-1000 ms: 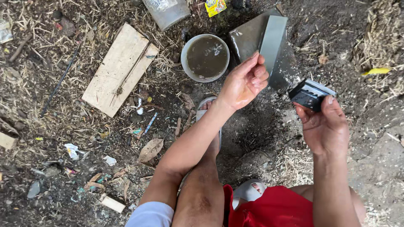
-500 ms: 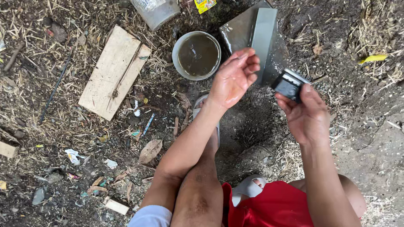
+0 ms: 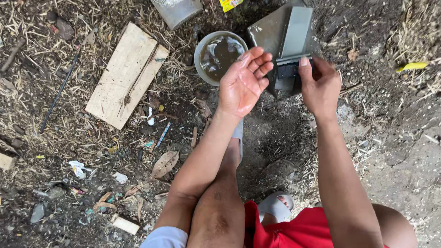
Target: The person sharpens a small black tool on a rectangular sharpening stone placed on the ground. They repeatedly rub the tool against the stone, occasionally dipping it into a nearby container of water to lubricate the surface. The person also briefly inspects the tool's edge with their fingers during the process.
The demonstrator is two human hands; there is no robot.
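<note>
The right hand (image 3: pixel 321 85) pinches a small dark rectangular blade-like metal piece (image 3: pixel 289 69) between thumb and fingers, holding it flat on the long grey sharpening stone (image 3: pixel 296 32) at the far side of the scene. The left hand (image 3: pixel 243 82) hovers just to its left — palm up, fingers loosely spread, gripping nothing. Beside that hand, further left, sits a round bowl of murky brown water (image 3: pixel 219 55); a pale wooden board (image 3: pixel 126 76) lies on the littered dirt well to the left.

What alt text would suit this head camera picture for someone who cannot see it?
A right hand holds a small dark blade against a grey sharpening stone; the left hand is open, palm up, beside a bowl of murky water on littered dirt.
</note>
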